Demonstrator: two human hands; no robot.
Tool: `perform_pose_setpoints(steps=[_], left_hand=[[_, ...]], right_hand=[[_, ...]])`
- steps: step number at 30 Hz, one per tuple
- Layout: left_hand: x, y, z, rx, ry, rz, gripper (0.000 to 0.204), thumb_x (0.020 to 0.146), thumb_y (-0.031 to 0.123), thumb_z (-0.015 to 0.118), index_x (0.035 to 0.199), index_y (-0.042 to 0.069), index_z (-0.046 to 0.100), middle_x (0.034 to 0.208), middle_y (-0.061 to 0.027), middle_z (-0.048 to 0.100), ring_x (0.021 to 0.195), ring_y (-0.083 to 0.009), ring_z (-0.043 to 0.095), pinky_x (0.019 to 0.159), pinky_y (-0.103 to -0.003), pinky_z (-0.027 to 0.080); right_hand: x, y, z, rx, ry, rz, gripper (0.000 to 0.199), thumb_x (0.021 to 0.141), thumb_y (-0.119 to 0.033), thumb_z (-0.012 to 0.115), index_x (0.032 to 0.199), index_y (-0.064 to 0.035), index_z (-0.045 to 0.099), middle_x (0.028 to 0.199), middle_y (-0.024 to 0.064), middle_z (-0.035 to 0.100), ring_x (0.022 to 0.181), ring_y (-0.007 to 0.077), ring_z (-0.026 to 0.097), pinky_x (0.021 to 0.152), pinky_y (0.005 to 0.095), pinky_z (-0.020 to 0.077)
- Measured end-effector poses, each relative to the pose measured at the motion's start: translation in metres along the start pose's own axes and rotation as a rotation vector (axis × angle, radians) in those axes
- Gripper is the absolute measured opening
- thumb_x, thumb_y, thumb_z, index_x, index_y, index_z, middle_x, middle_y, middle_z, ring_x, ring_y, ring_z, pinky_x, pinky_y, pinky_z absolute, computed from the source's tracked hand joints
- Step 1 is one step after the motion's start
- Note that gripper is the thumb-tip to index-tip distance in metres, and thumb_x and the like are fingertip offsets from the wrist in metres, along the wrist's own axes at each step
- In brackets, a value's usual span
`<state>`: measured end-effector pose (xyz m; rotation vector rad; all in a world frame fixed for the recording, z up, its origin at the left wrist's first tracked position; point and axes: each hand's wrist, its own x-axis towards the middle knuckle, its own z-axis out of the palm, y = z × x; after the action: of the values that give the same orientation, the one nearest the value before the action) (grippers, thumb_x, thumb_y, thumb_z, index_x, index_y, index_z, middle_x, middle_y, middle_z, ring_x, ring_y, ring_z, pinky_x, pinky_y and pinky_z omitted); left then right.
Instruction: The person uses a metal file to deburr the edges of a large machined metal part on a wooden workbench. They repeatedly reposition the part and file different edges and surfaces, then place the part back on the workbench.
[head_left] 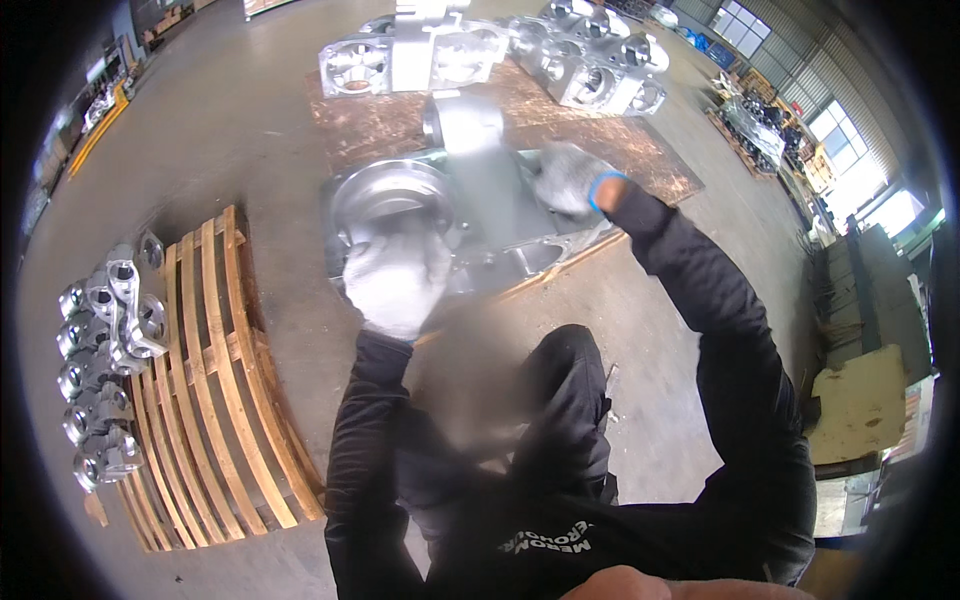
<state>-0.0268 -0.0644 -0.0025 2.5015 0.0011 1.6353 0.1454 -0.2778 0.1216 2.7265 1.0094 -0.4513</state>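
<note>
A large silvery machined metal part with a wide round bore lies on the near side of a worn brown board. My left hand, in a pale glove, is over the near rim of the bore; glare and blur hide its fingers. A grey patch shows just beyond them, too smeared to name. My right hand, gloved with a blue cuff, is curled closed at the part's far right side. What it grips, if anything, is hidden. Between my hands a shiny cylindrical metal piece stands out at the far edge, partly blurred.
More machined metal parts stand at the back of the brown board. To the left, a wooden slatted pallet lies on the concrete floor, with several metal parts along its far side. Another loaded pallet is at the far right.
</note>
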Motion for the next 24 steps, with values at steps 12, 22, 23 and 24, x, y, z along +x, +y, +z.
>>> perform_pose_setpoints(steps=[12, 22, 23, 24], left_hand=[[-0.005, 0.002, -0.011, -0.036, -0.086, -0.040, 0.028, 0.091, 0.024, 0.071, 0.067, 0.011, 0.064, 0.064, -0.0063, 0.062, 0.059, -0.0264, 0.062, 0.062, -0.041, 0.048], [-0.011, -0.007, -0.010, -0.158, -0.157, -0.012, 0.034, 0.077, 0.038, 0.080, 0.082, 0.008, 0.065, 0.077, -0.0073, 0.062, 0.070, -0.0256, 0.064, 0.065, -0.041, 0.049], [-0.010, -0.007, -0.008, -0.156, -0.121, -0.004, 0.033, 0.081, 0.040, 0.077, 0.086, 0.009, 0.067, 0.076, -0.0058, 0.061, 0.068, -0.0242, 0.063, 0.064, -0.040, 0.049], [-0.010, -0.007, -0.007, -0.157, -0.085, -0.007, 0.033, 0.086, 0.042, 0.073, 0.091, 0.009, 0.070, 0.075, -0.0043, 0.061, 0.066, -0.0228, 0.061, 0.064, -0.039, 0.049]], right_hand=[[0.019, 0.056, 0.050, 0.079, 0.577, -0.400, 0.034, 0.101, -0.026, 0.064, 0.125, -0.0035, 0.072, 0.109, 0.0264, 0.074, 0.106, 0.0423, 0.072, 0.093, 0.0476, 0.0559], [0.022, -0.014, -0.022, 0.402, 0.126, -0.181, 0.043, 0.105, -0.023, 0.059, 0.145, -0.0073, 0.065, 0.107, 0.0198, 0.078, 0.097, 0.0278, 0.075, 0.092, 0.0395, 0.0568], [0.033, -0.028, -0.024, 0.446, 0.189, -0.445, 0.045, 0.105, -0.024, 0.060, 0.146, -0.0063, 0.065, 0.107, 0.0178, 0.077, 0.098, 0.0243, 0.073, 0.092, 0.0367, 0.0569], [0.052, -0.049, -0.019, 0.535, 0.255, -0.609, 0.046, 0.102, -0.023, 0.062, 0.144, -0.0030, 0.065, 0.117, 0.0194, 0.075, 0.108, 0.0258, 0.072, 0.098, 0.0357, 0.0556]])
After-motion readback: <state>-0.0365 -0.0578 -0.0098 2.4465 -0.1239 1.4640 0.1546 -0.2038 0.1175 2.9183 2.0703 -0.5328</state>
